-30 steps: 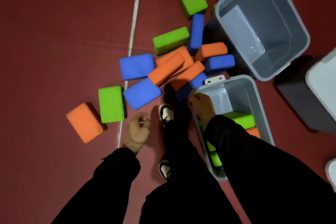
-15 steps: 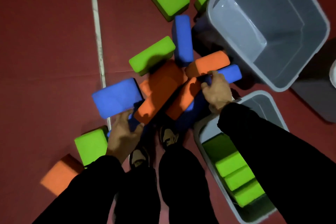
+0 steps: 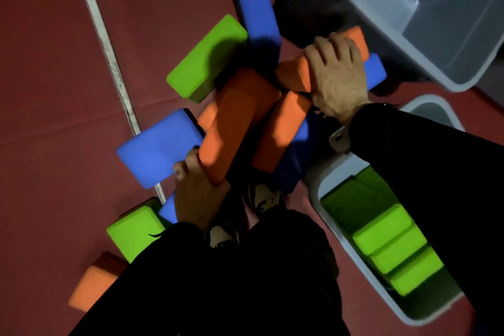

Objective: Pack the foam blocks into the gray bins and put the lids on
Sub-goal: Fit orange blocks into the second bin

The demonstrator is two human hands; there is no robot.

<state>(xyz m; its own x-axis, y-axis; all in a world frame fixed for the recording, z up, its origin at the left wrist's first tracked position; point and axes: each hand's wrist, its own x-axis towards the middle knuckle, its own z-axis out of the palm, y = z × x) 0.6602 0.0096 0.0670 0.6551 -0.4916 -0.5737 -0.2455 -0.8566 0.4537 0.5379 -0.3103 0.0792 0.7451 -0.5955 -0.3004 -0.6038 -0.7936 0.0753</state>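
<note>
A heap of orange, blue and green foam blocks lies on the red floor. My right hand (image 3: 334, 73) grips an orange block (image 3: 293, 75) at the top of the heap, beside a blue block (image 3: 377, 73). My left hand (image 3: 195, 191) holds the near end of a long orange block (image 3: 234, 128), with a blue block (image 3: 155, 147) at its fingertips. The near gray bin (image 3: 317, 185) at the lower right holds several green blocks (image 3: 381, 234). A second gray bin (image 3: 436, 16) at the upper right shows nothing inside.
Loose blocks lie at the lower left: a green one (image 3: 133, 229) and an orange one (image 3: 92, 284). Another green block (image 3: 204, 60) and a long blue block (image 3: 256, 3) lie further out. A white line (image 3: 109, 54) crosses the floor. My shoes (image 3: 261, 196) stand between heap and bin.
I have leaned in closer to the heap. My right hand moved up from the blue block onto the orange block. My left hand closed round the end of the long orange block.
</note>
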